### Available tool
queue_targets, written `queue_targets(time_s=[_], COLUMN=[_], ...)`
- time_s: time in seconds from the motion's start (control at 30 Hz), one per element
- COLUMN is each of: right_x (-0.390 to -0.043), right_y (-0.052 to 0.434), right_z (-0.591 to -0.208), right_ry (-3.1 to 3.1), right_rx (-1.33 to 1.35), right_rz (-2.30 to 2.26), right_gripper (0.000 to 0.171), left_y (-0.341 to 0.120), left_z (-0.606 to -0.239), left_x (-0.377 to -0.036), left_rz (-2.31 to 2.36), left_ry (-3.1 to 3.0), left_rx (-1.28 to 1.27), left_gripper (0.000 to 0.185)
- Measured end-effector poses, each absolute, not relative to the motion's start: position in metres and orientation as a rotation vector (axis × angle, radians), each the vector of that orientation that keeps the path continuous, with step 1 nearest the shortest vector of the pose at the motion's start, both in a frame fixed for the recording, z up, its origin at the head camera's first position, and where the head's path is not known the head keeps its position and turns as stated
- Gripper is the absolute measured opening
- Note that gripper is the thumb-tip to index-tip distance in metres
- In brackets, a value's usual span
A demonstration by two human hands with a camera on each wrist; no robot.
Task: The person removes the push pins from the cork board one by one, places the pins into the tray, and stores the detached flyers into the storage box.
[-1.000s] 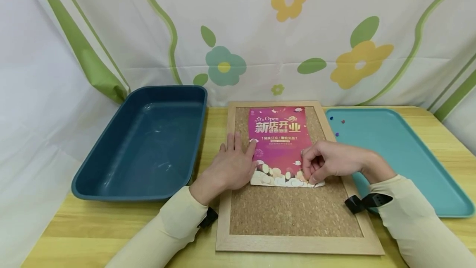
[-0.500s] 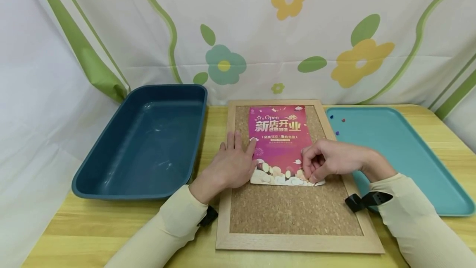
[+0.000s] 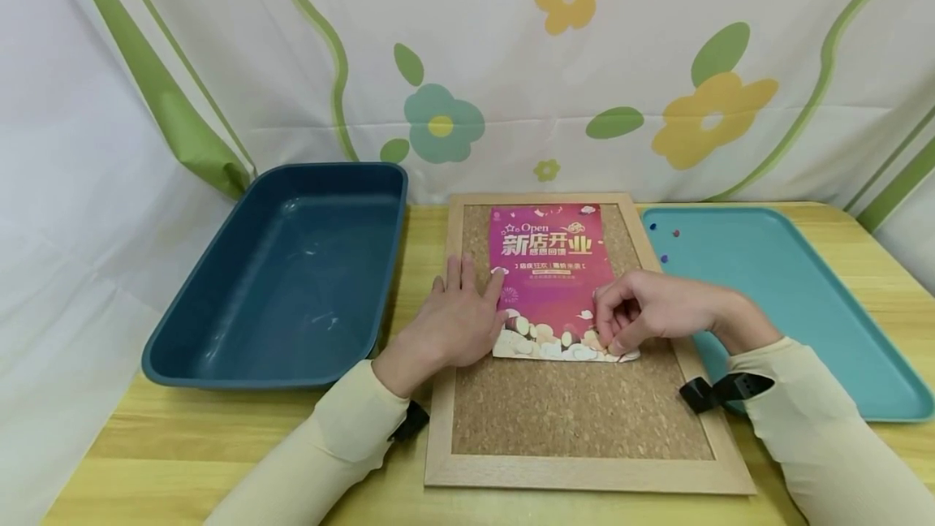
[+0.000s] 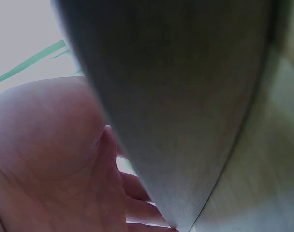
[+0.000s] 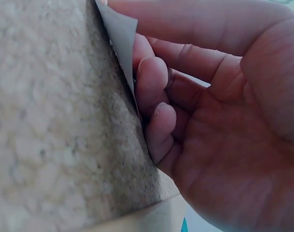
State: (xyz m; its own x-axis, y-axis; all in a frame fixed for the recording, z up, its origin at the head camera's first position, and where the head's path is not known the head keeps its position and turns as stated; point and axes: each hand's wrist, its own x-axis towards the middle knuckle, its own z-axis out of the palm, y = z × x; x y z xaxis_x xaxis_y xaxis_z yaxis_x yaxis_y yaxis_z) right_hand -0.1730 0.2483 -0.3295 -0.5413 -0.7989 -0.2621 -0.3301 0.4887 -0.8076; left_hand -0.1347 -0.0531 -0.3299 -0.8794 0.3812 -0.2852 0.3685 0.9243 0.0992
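Two hands [image 3: 456, 323] [image 3: 646, 311] on one flyer [image 3: 551, 274], three pins [image 3: 663, 258].

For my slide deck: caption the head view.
Left hand flat on a pink flyer on a cork board; right hand works its lower corner.

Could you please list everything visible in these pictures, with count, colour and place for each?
Wooden-framed cork board: one, tan cork in a pale frame, centre of the table.
Pink paper flyer: one, magenta with a white cloud border, on the upper half of the board.
Deep dark blue plastic bin: one, left of the board.
Shallow teal plastic tray: one, right of the board.
Small push pins: three, blue, red and purple, in the tray's far left corner.
Yellow wooden table: one, under everything.
Floral curtain: one, white with green, yellow and teal, behind.
Left hand: flat on the flyer's left edge.
Right hand: fingers curled at the flyer's lifted lower right corner.
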Motion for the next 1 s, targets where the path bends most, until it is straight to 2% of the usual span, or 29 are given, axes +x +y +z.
queue_targets(time_s=[1.0], right_x=[-0.1775], right_y=[0.2574], right_z=[-0.3301], right_ry=[2.056], right_rx=[-0.978], right_rz=[-1.005], right_gripper=[0.009], left_y=[-0.0534], left_z=[-0.3283], left_x=[-0.1361], left_rz=[0.061], left_ry=[2.765], left_rx=[0.542], left_gripper=[0.067])
